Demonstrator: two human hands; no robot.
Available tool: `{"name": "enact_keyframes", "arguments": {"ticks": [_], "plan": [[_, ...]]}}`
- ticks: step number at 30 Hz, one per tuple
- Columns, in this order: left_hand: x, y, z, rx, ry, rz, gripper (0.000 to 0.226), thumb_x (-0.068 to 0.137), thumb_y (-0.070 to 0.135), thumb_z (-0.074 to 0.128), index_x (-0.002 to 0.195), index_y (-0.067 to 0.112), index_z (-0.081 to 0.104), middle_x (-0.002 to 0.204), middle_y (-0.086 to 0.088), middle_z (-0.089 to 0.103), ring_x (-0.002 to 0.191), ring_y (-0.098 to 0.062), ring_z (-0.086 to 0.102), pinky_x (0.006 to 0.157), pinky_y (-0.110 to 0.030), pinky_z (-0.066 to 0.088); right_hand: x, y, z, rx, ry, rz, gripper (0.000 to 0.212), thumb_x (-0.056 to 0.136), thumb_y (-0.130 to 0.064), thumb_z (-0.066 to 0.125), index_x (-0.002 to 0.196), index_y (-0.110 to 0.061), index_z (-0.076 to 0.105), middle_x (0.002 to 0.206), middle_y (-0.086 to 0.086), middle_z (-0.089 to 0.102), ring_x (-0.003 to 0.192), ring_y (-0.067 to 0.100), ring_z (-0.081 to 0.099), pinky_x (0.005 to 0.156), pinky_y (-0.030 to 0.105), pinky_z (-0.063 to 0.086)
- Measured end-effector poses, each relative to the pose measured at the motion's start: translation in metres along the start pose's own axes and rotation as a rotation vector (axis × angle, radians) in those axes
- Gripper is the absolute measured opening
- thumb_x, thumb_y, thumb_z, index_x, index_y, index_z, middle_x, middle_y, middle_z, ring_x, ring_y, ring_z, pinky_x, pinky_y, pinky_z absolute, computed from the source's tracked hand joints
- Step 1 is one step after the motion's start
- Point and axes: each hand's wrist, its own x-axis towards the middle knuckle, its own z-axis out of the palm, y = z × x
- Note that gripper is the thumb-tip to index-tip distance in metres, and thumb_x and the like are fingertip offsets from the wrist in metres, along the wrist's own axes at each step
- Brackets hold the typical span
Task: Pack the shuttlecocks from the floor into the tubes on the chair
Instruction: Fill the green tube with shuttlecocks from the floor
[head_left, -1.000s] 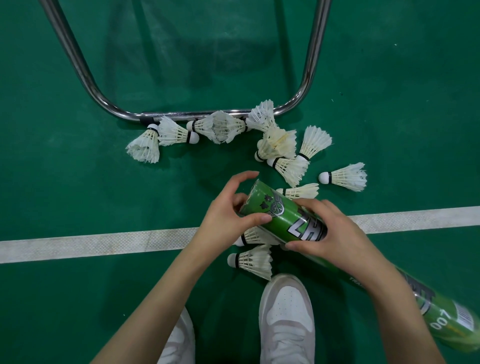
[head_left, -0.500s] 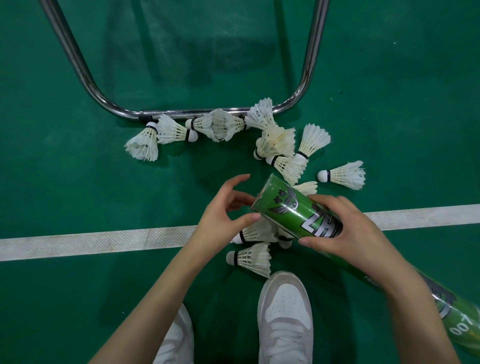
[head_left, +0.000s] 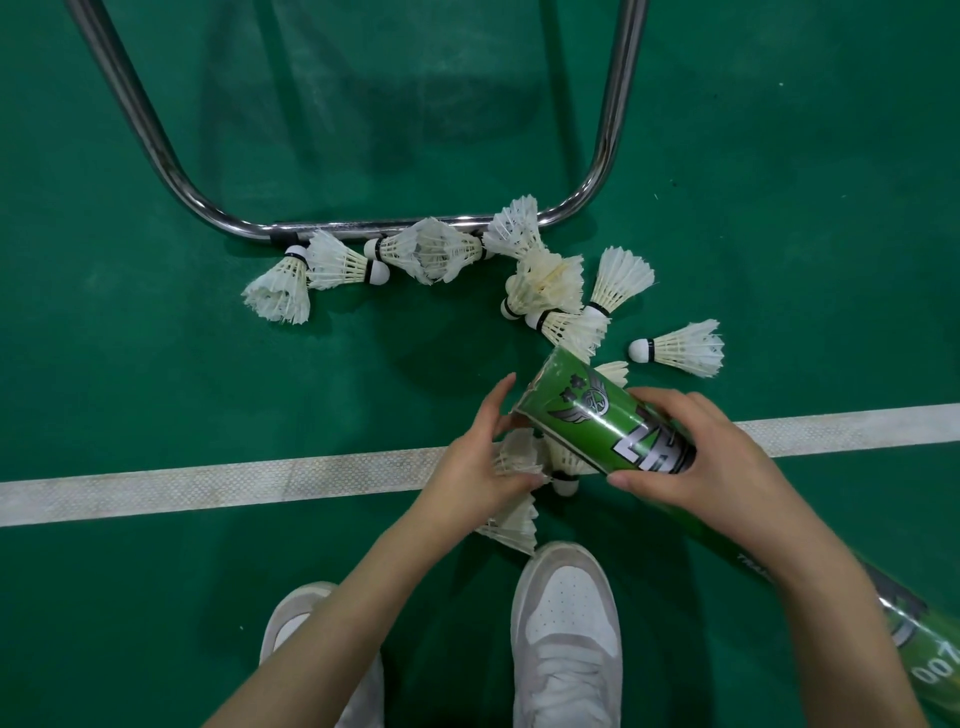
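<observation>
My right hand (head_left: 711, 467) grips a long green shuttlecock tube (head_left: 587, 415) near its far end, which points away and to the left, low over the floor. My left hand (head_left: 478, 467) is just below that end, with fingers and thumb closed around the feathers of a white shuttlecock (head_left: 522, 454) on the white line. A second shuttlecock (head_left: 565, 483) lies half hidden under the tube, and a third (head_left: 514, 525) sits beneath my left wrist. Several more shuttlecocks (head_left: 545, 286) lie scattered further ahead, one apart at the right (head_left: 680, 348).
The chrome tube frame of a chair (head_left: 156, 150) curves across the green court floor right behind the scattered shuttlecocks. A white court line (head_left: 208, 478) crosses from left to right. My two white shoes (head_left: 566, 623) stand close below the hands.
My right hand carried the tube to the right and away. My left hand left the tube's end, dropped to the floor and closed on a shuttlecock.
</observation>
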Motion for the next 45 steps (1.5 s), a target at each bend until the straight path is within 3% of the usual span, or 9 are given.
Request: {"name": "enact_keyframes", "arguments": {"ticks": [5,9,14,21,24,27,29,32,45], "plan": [[0.002,-0.005,-0.003,0.149,0.082,0.017,0.094,0.078,0.022,0.075,0.147,0.036,0.012,0.121,0.012,0.059,0.082,-0.01,0.057,0.07,-0.016,0.036,-0.001,0.001,0.0,0.009,0.011,0.003,0.071,0.061,-0.046,0.078,0.123,-0.041,0.045,0.103,-0.013,0.049,0.093,0.009,0.052,0.08,0.035,0.046],[0.002,-0.01,-0.018,0.16,0.216,0.004,0.087,0.076,0.024,0.075,0.145,0.031,0.022,0.11,0.01,0.06,0.096,-0.016,0.058,0.082,-0.028,0.045,-0.001,0.002,0.001,0.014,0.006,0.001,0.07,0.061,-0.045,0.078,0.122,-0.041,0.045,0.104,-0.012,0.049,0.092,0.009,0.052,0.079,0.034,0.045],[0.003,-0.016,-0.038,0.176,0.33,-0.048,0.078,0.078,0.028,0.074,0.142,0.029,0.029,0.099,0.016,0.058,0.103,-0.01,0.053,0.091,-0.029,0.04,0.0,0.0,0.004,0.012,-0.002,-0.013,0.07,0.06,-0.047,0.078,0.122,-0.042,0.044,0.103,-0.012,0.049,0.094,0.01,0.053,0.081,0.036,0.046],[-0.001,-0.017,-0.054,0.163,0.46,-0.045,0.055,0.081,0.024,0.071,0.13,0.031,0.046,0.085,0.009,0.064,0.089,-0.007,0.056,0.075,-0.02,0.038,0.001,-0.001,0.005,0.004,-0.01,-0.016,0.071,0.059,-0.05,0.077,0.122,-0.043,0.043,0.103,-0.012,0.049,0.094,0.012,0.053,0.083,0.04,0.047],[-0.002,-0.012,-0.059,0.01,0.547,-0.07,0.046,0.081,0.025,0.072,0.122,0.032,0.052,0.078,0.011,0.066,0.082,0.002,0.058,0.072,-0.013,0.039,0.002,-0.002,0.007,0.004,-0.019,-0.018,0.07,0.059,-0.052,0.075,0.12,-0.045,0.042,0.104,-0.013,0.048,0.093,0.011,0.053,0.082,0.041,0.048],[-0.001,-0.005,-0.066,-0.26,0.64,-0.067,0.041,0.081,0.022,0.073,0.118,0.026,0.057,0.074,0.003,0.069,0.076,-0.008,0.063,0.076,-0.02,0.047,0.002,-0.004,0.008,0.008,-0.036,-0.021,0.068,0.059,-0.052,0.075,0.118,-0.048,0.041,0.104,-0.015,0.048,0.093,0.009,0.053,0.081,0.04,0.048],[-0.001,0.002,-0.07,-0.405,0.673,-0.049,0.039,0.081,0.019,0.072,0.117,0.024,0.058,0.07,0.004,0.069,0.071,-0.007,0.063,0.072,-0.016,0.047,0.002,-0.007,0.009,0.007,-0.043,-0.028,0.068,0.058,-0.053,0.074,0.118,-0.049,0.041,0.103,-0.016,0.048,0.093,0.009,0.053,0.082,0.039,0.048],[-0.002,0.013,-0.072,-0.508,0.664,-0.009,0.036,0.082,0.017,0.071,0.114,0.027,0.058,0.064,0.008,0.068,0.07,-0.002,0.063,0.069,-0.007,0.045,0.001,-0.01,0.01,0.007,-0.052,-0.032,0.071,0.056,-0.056,0.072,0.12,-0.047,0.042,0.102,-0.016,0.048,0.094,0.01,0.053,0.083,0.04,0.047],[-0.007,0.03,-0.045,-0.491,0.464,0.033,0.035,0.083,0.015,0.068,0.115,0.025,0.058,0.061,0.008,0.067,0.068,0.001,0.062,0.07,-0.004,0.043,0.001,-0.011,0.016,-0.002,-0.059,-0.052,0.072,0.058,-0.053,0.075,0.122,-0.046,0.042,0.102,-0.016,0.047,0.094,0.01,0.053,0.083,0.041,0.048]]}}
